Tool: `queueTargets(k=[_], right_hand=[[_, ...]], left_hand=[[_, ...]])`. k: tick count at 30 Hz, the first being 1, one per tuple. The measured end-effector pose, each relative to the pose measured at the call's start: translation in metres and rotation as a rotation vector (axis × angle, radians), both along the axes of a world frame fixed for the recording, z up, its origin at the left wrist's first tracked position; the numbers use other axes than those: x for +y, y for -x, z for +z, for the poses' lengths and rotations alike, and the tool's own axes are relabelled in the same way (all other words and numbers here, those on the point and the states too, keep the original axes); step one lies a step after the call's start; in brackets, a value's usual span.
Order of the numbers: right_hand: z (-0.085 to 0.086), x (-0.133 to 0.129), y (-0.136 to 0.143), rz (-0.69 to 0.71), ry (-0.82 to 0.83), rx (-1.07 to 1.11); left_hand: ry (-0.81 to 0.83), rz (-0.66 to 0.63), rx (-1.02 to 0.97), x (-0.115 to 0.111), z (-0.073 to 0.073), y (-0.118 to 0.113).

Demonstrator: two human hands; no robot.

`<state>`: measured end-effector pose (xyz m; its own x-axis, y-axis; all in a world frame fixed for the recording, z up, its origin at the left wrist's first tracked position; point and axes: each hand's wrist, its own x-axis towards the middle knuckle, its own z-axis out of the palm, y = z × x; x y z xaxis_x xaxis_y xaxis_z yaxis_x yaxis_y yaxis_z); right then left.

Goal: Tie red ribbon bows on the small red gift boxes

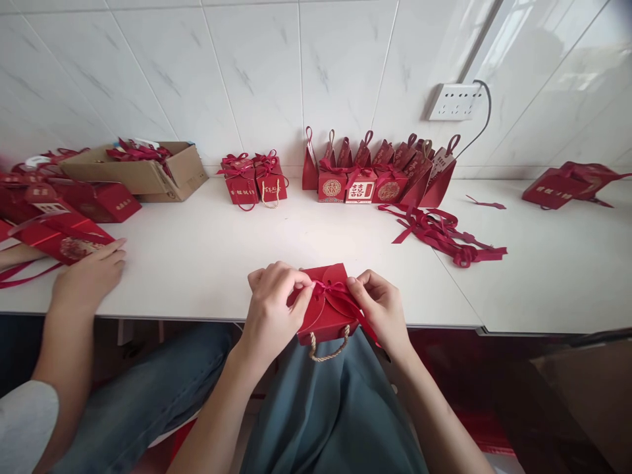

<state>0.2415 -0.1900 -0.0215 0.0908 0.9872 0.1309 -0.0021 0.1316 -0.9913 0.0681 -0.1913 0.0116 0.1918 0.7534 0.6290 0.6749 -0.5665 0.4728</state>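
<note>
A red gift box (320, 319) with a gold rope handle (330, 355) sits at the table's front edge, between my hands. Across its top lies a red ribbon (332, 288), looped and crossed in the middle. My left hand (276, 306) pinches the ribbon near the crossing with thumb and forefinger. On the other side, my right hand (379, 306) pinches the ribbon's right part between thumb and fingers. The ribbon's loose ends hang down over the box's right side. How tight the knot is, I cannot tell.
Loose red ribbons (444, 230) lie right of centre. Finished-looking boxes (254, 181) and pointed boxes (380, 174) stand along the wall. A cardboard box (148, 174) is at back left. A co-worker's hand (91, 273) holds a red box (64, 237). More red boxes (573, 184) lie far right.
</note>
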Motion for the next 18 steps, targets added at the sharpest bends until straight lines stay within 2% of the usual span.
queueTargets(k=[3, 7, 9, 14, 18], right_hand=[[0.001, 0.000, 0.000, -0.006, -0.008, -0.003], [0.003, 0.001, 0.000, 0.040, -0.018, -0.013], [0.003, 0.001, 0.000, 0.052, -0.018, -0.007], [0.004, 0.000, 0.000, 0.058, -0.004, 0.019], [0.003, 0.000, 0.001, 0.062, -0.001, 0.015]], left_hand=[[0.082, -0.099, -0.152, -0.003, -0.003, 0.006], [0.320, -0.174, -0.428, -0.008, -0.007, 0.017], [0.442, -0.185, -0.493, -0.009, -0.005, 0.018], [0.642, 0.093, -0.400, -0.010, 0.005, 0.011], [0.707, 0.113, -0.358, -0.005, 0.008, 0.006]])
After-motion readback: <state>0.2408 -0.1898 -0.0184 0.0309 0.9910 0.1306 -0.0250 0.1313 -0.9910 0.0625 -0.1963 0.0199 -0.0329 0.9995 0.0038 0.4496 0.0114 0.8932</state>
